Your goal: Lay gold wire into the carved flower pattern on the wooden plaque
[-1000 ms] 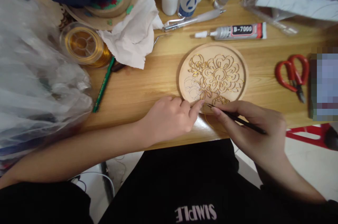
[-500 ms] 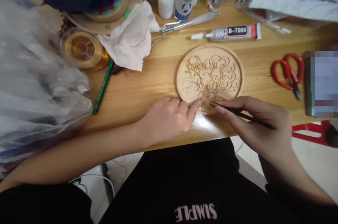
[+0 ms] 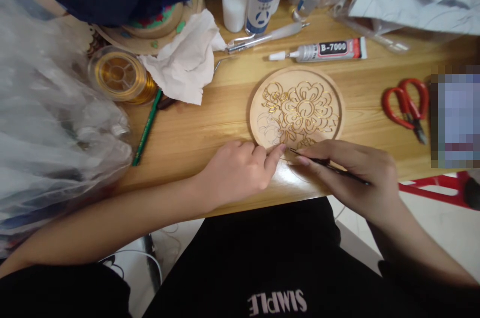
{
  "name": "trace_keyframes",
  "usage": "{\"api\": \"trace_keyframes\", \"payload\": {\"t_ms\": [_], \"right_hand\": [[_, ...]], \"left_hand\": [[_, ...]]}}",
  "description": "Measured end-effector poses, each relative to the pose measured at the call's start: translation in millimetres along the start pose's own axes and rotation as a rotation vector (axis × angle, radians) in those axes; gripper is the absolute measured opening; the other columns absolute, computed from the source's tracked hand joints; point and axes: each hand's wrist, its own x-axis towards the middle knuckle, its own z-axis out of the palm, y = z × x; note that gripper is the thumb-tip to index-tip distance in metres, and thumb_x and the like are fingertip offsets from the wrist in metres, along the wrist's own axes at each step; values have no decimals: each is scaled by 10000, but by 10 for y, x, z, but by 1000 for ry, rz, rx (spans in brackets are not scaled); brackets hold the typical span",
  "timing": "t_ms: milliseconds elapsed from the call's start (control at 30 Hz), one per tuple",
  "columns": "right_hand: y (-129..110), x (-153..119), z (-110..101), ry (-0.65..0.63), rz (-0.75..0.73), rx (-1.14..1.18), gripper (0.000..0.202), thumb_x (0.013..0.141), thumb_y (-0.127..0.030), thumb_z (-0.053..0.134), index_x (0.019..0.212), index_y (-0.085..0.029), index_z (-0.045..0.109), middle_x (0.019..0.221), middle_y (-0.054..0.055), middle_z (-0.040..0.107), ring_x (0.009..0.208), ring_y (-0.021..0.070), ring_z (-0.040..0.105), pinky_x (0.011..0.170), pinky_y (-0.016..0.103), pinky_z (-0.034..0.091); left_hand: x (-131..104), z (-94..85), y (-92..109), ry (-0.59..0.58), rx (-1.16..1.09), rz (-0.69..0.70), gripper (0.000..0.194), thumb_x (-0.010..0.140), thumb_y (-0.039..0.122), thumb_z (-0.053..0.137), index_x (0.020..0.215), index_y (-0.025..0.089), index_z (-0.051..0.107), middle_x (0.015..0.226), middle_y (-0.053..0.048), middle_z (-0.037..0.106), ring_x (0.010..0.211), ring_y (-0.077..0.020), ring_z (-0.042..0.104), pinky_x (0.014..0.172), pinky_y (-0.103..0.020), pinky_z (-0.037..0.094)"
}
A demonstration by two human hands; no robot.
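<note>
A round wooden plate (image 3: 258, 103) with a raised rim lies on the table, bearing a flower pattern in gold wire and some pencil lines at its lower left. My left hand (image 3: 243, 170) is closed at the plate's lower edge, index finger and thumb together; what they hold, if anything, is too small to make out. Dark tweezers (image 3: 337, 170) are gripped in my right hand (image 3: 360, 170), their tips close to my left fingertips over the plate's lower rim.
Behind the plate lie a B-7000 glue tube (image 3: 332, 50), a clear pen (image 3: 268, 38) and bottles (image 3: 260, 8). Red-handled cutters (image 3: 408, 108) are at right. Crumpled tissue (image 3: 187, 60), a gold wire spool (image 3: 120, 75), a green pencil (image 3: 148, 128) and plastic bags (image 3: 56, 108) are at left.
My right hand has moved left with the tweezers, bringing their tips up to my left fingertips. My left hand has hardly moved. The view has shifted slightly.
</note>
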Motion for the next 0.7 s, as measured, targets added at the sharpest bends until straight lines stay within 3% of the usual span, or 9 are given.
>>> {"api": "trace_keyframes", "payload": {"t_ms": [433,700], "right_hand": [[-47,-47,149,150,188,157,93,799,-177,716,868,-232,687,754,-7,731,607,118,662,501,229,507],[-103,-139,223,236,265,131,133,796,-154,710,877,-257,685,775,-7,735,617,131,662,535,253,537]], "left_hand": [[2,-5,0,2,21,6,319,931,28,426,1159,90,640,600,-2,605,528,-139,578,472,-267,396],[15,-30,-6,-18,1,19,310,940,39,428,1166,79,637,603,-11,610,538,-140,579,489,-268,394]]}}
